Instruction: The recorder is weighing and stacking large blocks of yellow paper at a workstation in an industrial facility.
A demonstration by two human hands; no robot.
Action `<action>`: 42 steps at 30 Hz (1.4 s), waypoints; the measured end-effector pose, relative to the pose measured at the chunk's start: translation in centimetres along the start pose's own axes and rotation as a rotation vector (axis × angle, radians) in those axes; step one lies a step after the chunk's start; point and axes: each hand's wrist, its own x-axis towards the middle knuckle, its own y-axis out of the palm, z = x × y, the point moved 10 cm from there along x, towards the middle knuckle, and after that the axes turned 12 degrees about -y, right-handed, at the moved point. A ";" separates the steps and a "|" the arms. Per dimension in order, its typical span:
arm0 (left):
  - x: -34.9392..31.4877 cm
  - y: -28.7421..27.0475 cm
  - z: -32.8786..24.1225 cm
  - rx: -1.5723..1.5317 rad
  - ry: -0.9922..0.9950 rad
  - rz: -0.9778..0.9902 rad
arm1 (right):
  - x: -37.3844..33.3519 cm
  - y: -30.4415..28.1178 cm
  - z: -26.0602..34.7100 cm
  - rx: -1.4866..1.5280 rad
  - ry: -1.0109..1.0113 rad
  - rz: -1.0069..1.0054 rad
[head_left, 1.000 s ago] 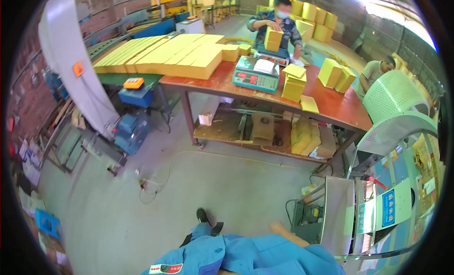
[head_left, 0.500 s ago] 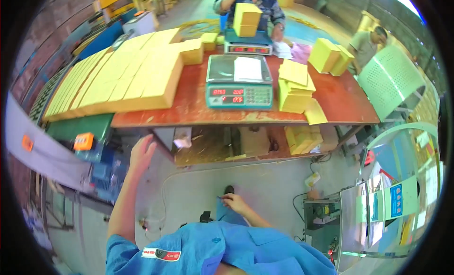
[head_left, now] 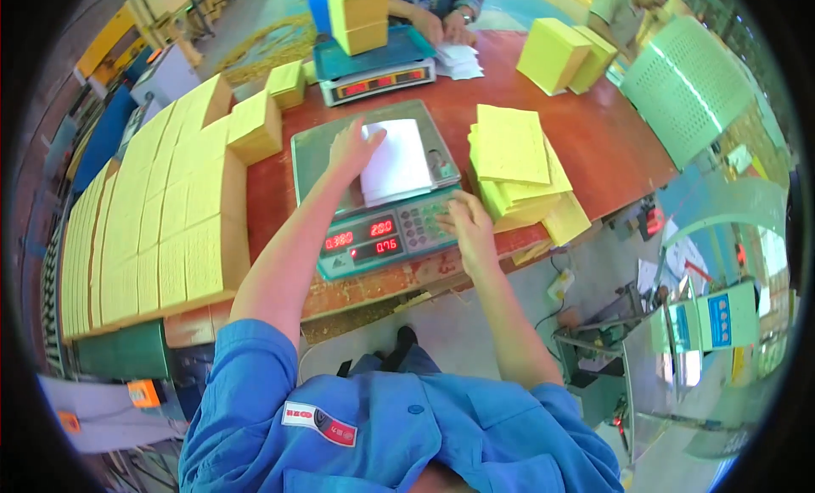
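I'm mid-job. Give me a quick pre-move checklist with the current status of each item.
1. Left hand at the white sheets: ok, by their left edge.
2. Left hand's grip secure: cannot tell.
3. Right hand clear of the keypad: not ok, fingers are at its right end.
4. Nearer scale's display lit: ok, red digits.
5. Yellow stack squared: not ok, top pieces askew.
6. Co-worker's hands clear of the nearer scale: ok.

White papers [head_left: 397, 166]; teal scale [head_left: 386, 215]
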 end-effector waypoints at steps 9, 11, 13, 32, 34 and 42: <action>-4.4 1.1 -5.2 0.034 0.354 0.156 | 0.0 2.4 -2.4 0.355 0.318 0.047; -5.8 0.9 -6.1 -0.004 0.371 0.191 | -0.2 3.7 -3.0 0.378 0.268 0.028; -7.3 0.8 -6.2 -0.035 0.367 0.201 | -1.1 4.3 -2.8 0.398 0.222 0.042; -1.6 -4.4 1.0 -0.869 0.080 0.656 | 8.6 15.4 11.9 -1.408 -0.511 0.759; -2.5 -3.1 1.2 -0.902 0.127 0.577 | 8.8 15.2 10.6 -1.412 -0.397 0.745; -4.7 -2.1 -0.9 -1.045 -0.036 0.517 | 6.0 6.8 7.9 -0.106 -0.484 0.029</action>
